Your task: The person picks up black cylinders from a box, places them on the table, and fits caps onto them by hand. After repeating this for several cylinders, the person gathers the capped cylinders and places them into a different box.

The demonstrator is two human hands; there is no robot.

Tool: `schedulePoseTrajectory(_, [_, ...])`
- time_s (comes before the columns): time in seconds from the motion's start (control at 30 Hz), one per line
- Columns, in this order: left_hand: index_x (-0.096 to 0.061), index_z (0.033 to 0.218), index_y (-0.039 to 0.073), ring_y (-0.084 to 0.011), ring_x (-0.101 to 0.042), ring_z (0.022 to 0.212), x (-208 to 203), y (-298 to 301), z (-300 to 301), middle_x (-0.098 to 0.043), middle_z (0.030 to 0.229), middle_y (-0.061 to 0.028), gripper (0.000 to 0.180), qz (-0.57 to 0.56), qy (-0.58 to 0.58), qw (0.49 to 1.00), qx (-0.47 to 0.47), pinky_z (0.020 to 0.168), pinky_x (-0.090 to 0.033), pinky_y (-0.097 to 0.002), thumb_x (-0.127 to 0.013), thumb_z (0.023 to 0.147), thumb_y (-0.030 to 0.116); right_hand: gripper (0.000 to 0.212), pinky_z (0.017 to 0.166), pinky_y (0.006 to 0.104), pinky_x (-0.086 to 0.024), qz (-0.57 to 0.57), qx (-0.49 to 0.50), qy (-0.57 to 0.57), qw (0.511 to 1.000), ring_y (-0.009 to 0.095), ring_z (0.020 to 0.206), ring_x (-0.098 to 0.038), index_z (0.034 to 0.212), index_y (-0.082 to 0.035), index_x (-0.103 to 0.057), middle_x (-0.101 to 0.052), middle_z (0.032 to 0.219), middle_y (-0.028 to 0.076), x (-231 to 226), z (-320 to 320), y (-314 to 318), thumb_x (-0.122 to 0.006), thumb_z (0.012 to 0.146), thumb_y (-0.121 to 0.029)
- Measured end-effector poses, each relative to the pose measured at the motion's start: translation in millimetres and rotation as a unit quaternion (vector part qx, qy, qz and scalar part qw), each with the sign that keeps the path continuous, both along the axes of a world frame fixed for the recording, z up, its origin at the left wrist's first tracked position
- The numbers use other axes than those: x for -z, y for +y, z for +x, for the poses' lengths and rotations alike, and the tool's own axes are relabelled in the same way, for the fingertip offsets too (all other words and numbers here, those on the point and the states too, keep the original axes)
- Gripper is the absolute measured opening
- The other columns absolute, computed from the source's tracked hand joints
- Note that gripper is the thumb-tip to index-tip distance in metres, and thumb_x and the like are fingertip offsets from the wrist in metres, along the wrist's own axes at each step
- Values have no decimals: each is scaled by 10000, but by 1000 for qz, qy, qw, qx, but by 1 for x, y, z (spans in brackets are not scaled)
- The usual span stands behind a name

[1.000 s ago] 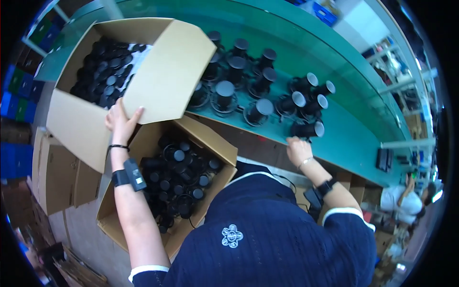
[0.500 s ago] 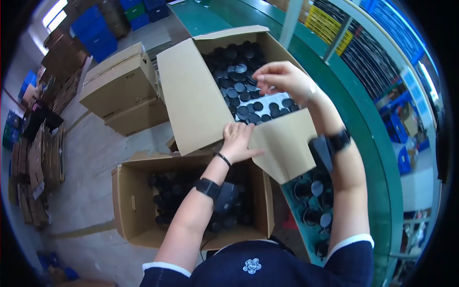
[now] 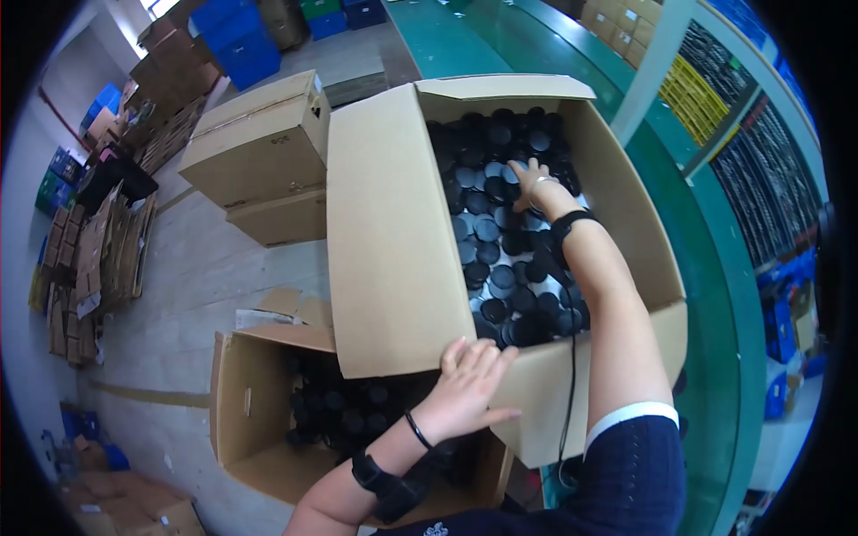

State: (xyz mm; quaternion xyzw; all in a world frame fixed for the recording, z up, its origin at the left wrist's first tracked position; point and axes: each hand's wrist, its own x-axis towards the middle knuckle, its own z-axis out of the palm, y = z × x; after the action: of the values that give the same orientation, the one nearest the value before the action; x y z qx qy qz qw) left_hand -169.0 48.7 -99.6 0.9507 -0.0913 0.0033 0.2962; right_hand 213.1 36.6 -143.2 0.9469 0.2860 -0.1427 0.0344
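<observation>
My left hand lies flat and open against the big carton's near flap, steadying it, while my right hand reaches deep inside, fingers spread loosely on the black caps, nothing clearly grasped yet.

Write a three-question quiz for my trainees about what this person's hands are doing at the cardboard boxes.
1. True or false: the right hand reaches in among the black round lids in the upper cardboard box.
2. What does the left hand rest on?
A. a blue crate
B. the near edge of the upper cardboard box, at its big flap
C. the floor
3. Fill in: the lower open box, below the upper one, holds ____ coloured items.

Key: 1 true; 2 B; 3 black (dark).
</observation>
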Motion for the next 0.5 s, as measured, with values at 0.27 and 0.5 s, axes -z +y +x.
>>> schedulePoseTrajectory(0.27, [-432,1320,47,-247,-378,1220,12,1,2,-502,1134,-101,769,10,-16,1000,-6,1060,-48,-473,-607,795,581,1222,1052,628,-247,52,-209,-62,975,449,1398,-120,1482,-337,-138,-165,1528,184,61,-45,87,-855,505,-491])
schedulePoseTrajectory(0.5, [-470,1308,54,-212,-377,1221,11,2,2,-531,1113,-83,770,52,-14,999,-6,1074,27,-452,-558,806,632,990,976,596,-382,-19,-90,-29,995,419,1352,-256,1445,-387,-252,-253,1495,105,51,-16,96,-796,622,-474])
